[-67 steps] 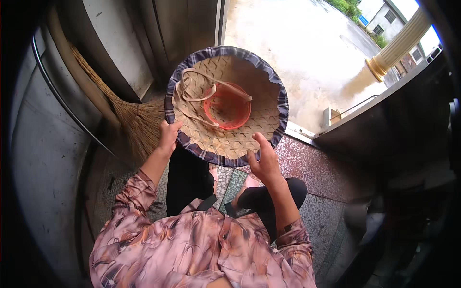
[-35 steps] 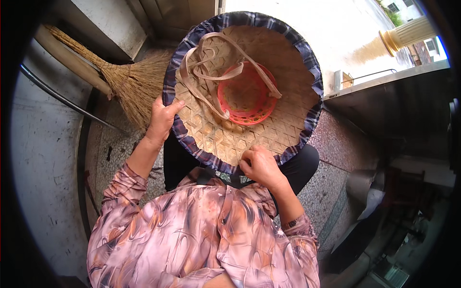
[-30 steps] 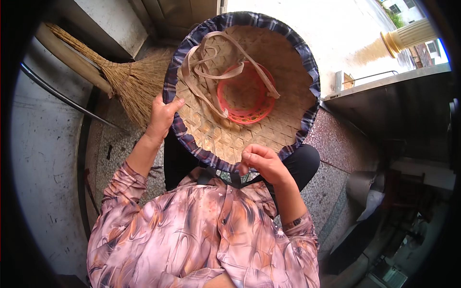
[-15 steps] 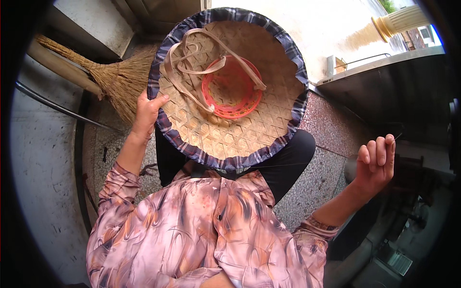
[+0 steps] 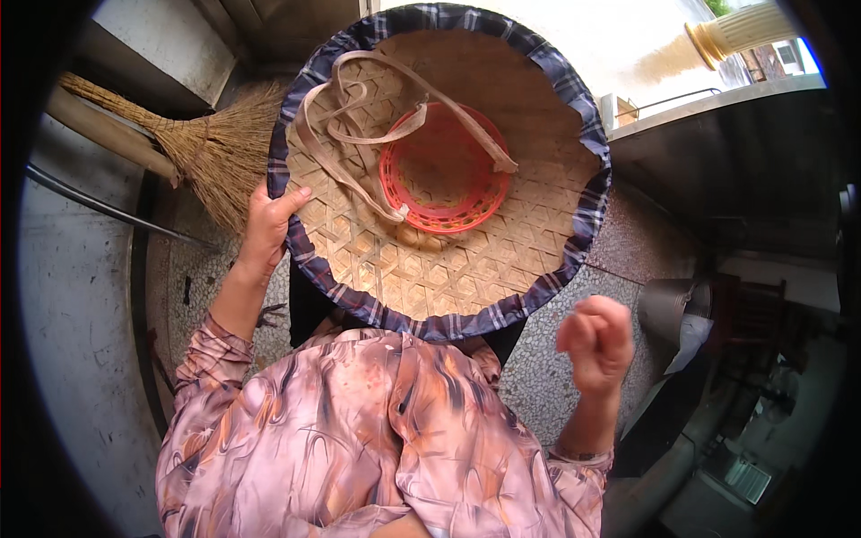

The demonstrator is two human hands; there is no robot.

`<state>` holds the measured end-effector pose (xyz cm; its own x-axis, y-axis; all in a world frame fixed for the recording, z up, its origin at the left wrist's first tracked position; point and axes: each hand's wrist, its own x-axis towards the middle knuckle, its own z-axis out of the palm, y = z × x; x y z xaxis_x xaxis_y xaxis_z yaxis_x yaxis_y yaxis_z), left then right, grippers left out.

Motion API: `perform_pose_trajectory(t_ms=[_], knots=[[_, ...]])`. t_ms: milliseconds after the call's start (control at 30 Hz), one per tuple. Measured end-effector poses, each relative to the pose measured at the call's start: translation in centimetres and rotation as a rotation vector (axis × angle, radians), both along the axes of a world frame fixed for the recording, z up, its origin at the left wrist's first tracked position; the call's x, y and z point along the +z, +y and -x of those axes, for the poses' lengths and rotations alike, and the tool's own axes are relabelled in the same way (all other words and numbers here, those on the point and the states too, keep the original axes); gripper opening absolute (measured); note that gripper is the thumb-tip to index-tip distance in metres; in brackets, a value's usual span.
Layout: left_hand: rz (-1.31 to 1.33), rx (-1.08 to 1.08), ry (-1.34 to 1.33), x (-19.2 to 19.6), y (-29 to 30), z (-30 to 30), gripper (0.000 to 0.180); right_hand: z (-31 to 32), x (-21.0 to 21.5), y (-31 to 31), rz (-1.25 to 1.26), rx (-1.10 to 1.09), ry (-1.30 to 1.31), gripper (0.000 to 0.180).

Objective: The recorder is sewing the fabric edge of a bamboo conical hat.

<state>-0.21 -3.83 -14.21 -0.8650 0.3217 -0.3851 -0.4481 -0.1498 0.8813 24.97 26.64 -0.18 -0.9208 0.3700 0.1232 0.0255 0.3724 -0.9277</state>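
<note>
- Here, right hand (image 5: 595,343) near the body, raised, fingers curled in loosely, holding nothing, just off the hat rim and not touching it
- left hand (image 5: 269,226) clamped on the left edge of the woven hat (image 5: 430,260), thumb on the inner side, fingers hidden behind the brim
- one-hand hold looks tippy; judging by size, bringing the right hand onto the near rim would steady it, and straps should stay clear of the fingers
- hat held upside down in front of chest, above floor (image 5: 574,386); wide bamboo weave, blue checked cloth binding (image 5: 466,323) round the edge
- inside: red plastic head ring (image 5: 444,170), tan straps (image 5: 359,134) looped loose across it
- beyond: straw broom (image 5: 206,152) leaning at left, far pale pillar (image 5: 735,27)
</note>
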Motion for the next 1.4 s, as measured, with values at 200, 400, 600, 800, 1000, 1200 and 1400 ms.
perform_pose_trajectory(t_ms=[200, 400, 600, 800, 1000, 1200, 1400], knots=[[0.177, -0.027, 0.258, -0.9, -0.3, 0.4, 0.037, 3.0, -7.3, -3.8, -0.19, 0.451, -0.057, 0.025], [0.746, -0.108, 1.539, 4.6, 2.6, -2.7, 0.04, 1.7, -12.2, -4.7, -0.072, 0.27, -0.034, 0.021], [0.196, -0.956, 1.125, 0.3, 6.1, -11.3, 0.018, 2.7, -12.9, -5.1, -0.086, 0.263, 0.014, 0.022], [0.312, -0.879, 1.094, 1.3, 7.3, -11.9, 0.025, 3.6, -9.4, -3.8, -0.039, 0.229, -0.023, 0.024], [0.284, -0.867, 1.076, 1.0, 6.9, -12.2, 0.023, 2.1, -7.0, -2.5, -0.208, 0.477, -0.021, 0.023], [0.207, -0.837, 1.073, 2.7, 6.5, -12.3, 0.018, 1.8, -6.8, -3.4, -0.421, 0.576, -0.089, 0.021], [0.28, -0.871, 1.025, 2.7, 6.1, -13.0, 0.029, 2.6, -7.1, -3.3, -0.47, 0.651, -0.176, 0.021]])
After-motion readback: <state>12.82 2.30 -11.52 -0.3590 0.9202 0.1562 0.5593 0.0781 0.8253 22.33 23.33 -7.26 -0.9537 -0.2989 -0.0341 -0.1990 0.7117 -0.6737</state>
